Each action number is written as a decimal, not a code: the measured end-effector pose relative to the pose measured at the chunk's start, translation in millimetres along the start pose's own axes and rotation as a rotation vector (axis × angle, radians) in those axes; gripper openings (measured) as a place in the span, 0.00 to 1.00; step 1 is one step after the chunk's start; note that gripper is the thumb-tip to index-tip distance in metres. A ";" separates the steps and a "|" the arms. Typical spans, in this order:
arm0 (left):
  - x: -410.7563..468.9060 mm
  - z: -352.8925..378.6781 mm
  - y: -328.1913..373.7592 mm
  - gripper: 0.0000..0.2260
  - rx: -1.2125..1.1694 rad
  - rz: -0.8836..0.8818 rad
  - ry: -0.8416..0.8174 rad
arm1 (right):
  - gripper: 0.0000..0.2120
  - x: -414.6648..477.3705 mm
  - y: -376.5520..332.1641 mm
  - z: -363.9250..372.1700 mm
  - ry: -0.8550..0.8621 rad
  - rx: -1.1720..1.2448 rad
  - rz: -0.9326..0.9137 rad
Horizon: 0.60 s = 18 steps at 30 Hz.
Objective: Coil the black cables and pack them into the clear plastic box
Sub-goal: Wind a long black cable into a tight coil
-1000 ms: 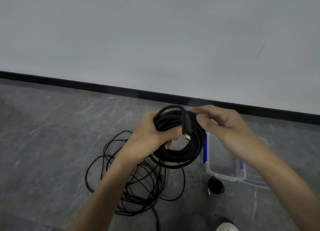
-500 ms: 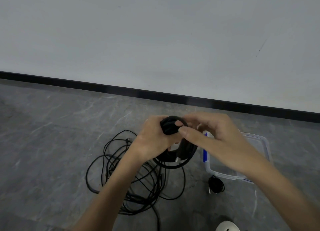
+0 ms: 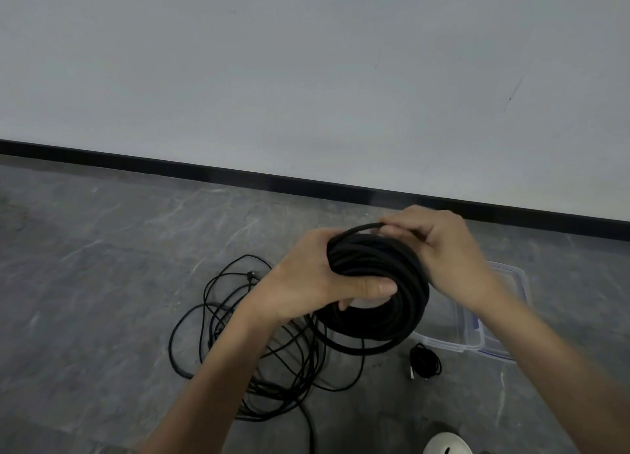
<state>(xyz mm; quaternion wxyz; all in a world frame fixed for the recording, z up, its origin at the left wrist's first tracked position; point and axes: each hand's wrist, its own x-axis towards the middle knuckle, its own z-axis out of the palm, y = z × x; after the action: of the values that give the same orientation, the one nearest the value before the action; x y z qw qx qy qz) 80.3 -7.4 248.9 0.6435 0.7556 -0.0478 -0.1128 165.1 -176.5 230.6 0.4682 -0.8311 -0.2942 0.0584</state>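
Left hand (image 3: 317, 279) is clamped on the coiled black cable (image 3: 385, 317): fingers wrap round the coil's upper-left arc from behind, thumb lies across the front into the ring opening. Right hand (image 3: 446, 252) has fingers curled and pinches one raised top loop at the coil's upper edge. The hands are close together, both on the same coil, not touching each other as far as I can see. The coil is held in the air above the grey floor (image 3: 102, 283), between the loose cable tangle (image 3: 259, 344) on the left and the clear plastic box (image 3: 450, 345) on the right. Its open face tilts toward the camera; the ring reads slightly taller than wide, long axis running top to bottom with a small lean to the right. A small coiled cable (image 3: 424, 365) lies on the floor just beside the box's near edge. Hidden: left fingertips behind the coil, cable ends and plugs, most of the box behind the right wrist and coil, so its contents can't be told. A white rounded object (image 3: 446, 445) is cut off by the bottom edge.
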 end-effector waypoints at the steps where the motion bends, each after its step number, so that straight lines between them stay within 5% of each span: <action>1: -0.4 -1.4 -0.8 0.12 -0.025 0.012 0.020 | 0.10 -0.2 -2.3 1.2 -0.054 0.050 0.061; 6: 0.5 -2.7 -2.7 0.18 -0.058 0.031 0.074 | 0.12 -1.2 -11.7 -5.1 -0.286 0.506 0.491; 14: 1.0 -2.4 -4.5 0.27 -0.205 -0.055 0.133 | 0.14 -1.3 -6.6 -10.0 -0.361 0.720 0.611; 18: 0.6 -8.2 -6.7 0.19 -0.183 -0.045 0.195 | 0.23 1.6 -5.6 -17.9 -0.337 0.888 0.698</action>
<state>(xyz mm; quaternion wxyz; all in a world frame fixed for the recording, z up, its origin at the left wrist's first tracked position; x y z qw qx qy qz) 82.2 1.5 243.4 0.7087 0.7019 0.0424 -0.0569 170.7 -186.8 245.4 0.6713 -0.5823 -0.0212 0.4581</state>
